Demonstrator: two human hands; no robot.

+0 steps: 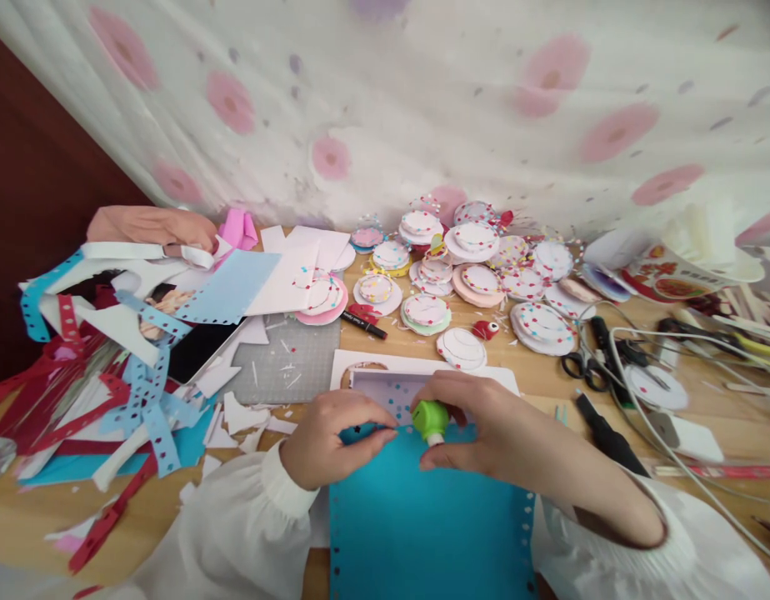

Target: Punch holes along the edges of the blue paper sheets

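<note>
Wooden desk strewn with paper scraps under a flowered curtain; a blue paper sheet is laid at the middle of its near edge.
The sheet's far edge is pinched by the left hand, and a green punch set on that edge is clamped in the right hand. If the sheet slips or buckles under pressure, a hole could be misplaced, or the nearby left fingertips nipped.

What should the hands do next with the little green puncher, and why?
Probably press the green punch down. The right hand grips it at the top edge of the blue sheet. The left hand pinches that edge steady beside it, and punched holes already line both sides.
</note>
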